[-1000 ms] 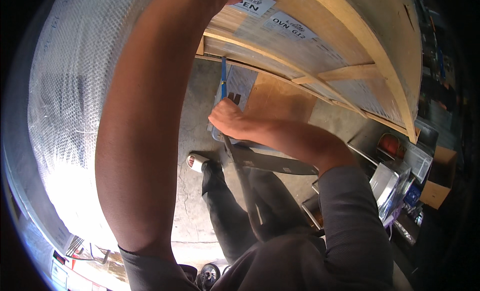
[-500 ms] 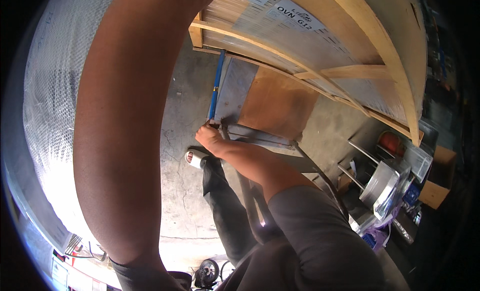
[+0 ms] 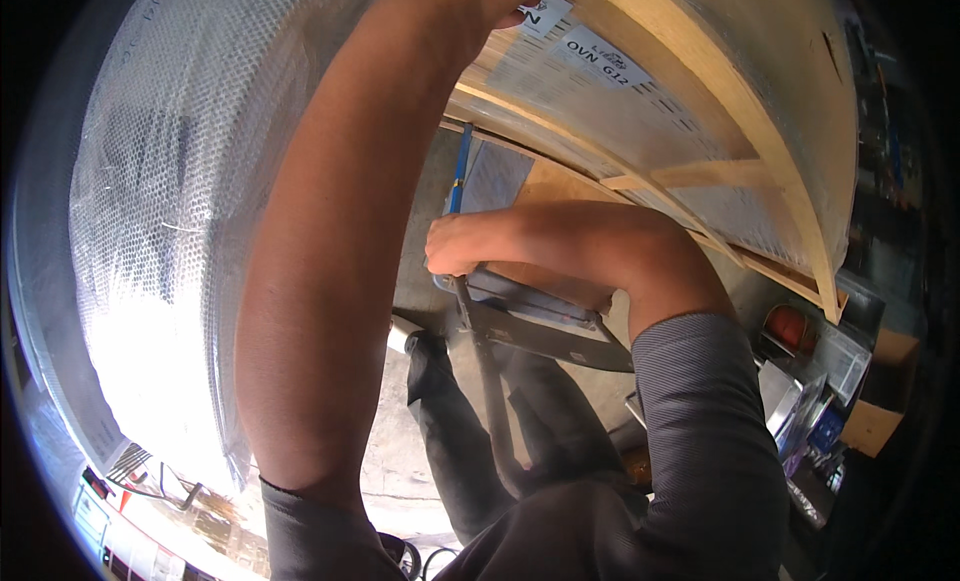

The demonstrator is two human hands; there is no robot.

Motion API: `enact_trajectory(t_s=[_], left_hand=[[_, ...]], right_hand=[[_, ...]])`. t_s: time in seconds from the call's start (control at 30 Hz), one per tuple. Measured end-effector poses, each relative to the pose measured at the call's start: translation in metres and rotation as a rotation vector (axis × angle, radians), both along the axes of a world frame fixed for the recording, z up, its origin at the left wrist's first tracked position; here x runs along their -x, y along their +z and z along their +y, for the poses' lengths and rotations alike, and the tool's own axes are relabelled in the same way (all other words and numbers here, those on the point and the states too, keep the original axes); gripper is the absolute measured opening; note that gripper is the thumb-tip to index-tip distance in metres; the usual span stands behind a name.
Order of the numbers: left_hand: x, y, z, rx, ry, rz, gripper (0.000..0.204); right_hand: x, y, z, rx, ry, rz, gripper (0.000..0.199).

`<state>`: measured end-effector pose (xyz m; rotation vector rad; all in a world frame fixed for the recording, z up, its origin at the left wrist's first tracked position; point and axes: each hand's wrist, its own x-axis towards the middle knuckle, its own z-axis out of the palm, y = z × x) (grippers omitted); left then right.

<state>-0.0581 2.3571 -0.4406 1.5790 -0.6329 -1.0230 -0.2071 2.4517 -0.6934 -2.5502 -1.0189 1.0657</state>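
My left hand (image 3: 505, 3) reaches up to the wrapped face of a tall wooden crate (image 3: 690, 171), partly cut off by the upper edge; its visible fingertips are apart and lie by a white label (image 3: 545, 13). Lower down, my right hand (image 3: 452, 247) is closed where a blue strip (image 3: 461, 171), perhaps a strap, meets a grey metal tube frame (image 3: 487, 381). Its fingers cover whatever they grip. The blue strip runs from my hand to the crate's lower edge. A flat crossbar (image 3: 555, 339) of the frame spans in front of my legs.
A tall bundle in bubble wrap (image 3: 190, 181) stands close on my left. On the right are a cardboard box (image 3: 875, 421), metal pieces (image 3: 785, 391) and a red round object (image 3: 788, 327). My foot in a white sandal (image 3: 400, 333) stands on the concrete floor (image 3: 390, 446).
My left arm has shifted right, and its fingertips now show beside the label. My right elbow has swung up and outward, its hand staying by the frame. The view has shifted slightly.
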Motion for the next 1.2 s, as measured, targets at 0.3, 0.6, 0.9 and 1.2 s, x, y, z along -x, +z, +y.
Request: enact_trajectory(t_s=[0.3, 0.6, 0.9, 1.2], left_hand=[[-0.011, -0.04, -0.011, -0.065, -0.092, -0.758, 0.043], [-0.023, -0.022, -0.009, -0.062, -0.123, -0.388, 0.048], [-0.018, -0.007, -0.011, -0.032, -0.001, -0.016, 0.047], [-0.004, 0.011, 0.002, -0.082, 0.098, 0.104, 0.053]], right_hand=[[0.023, -0.215, 0.168, 0.047, -0.229, -0.286, 0.01], [0.038, -0.22, 0.179, 0.003, -0.548, -0.414, 0.009], [0.017, 0.036, -0.091, 0.067, -0.929, -0.307, 0.028], [0.131, 0.007, -0.152, 0.03, -0.951, -0.514, 0.033]])
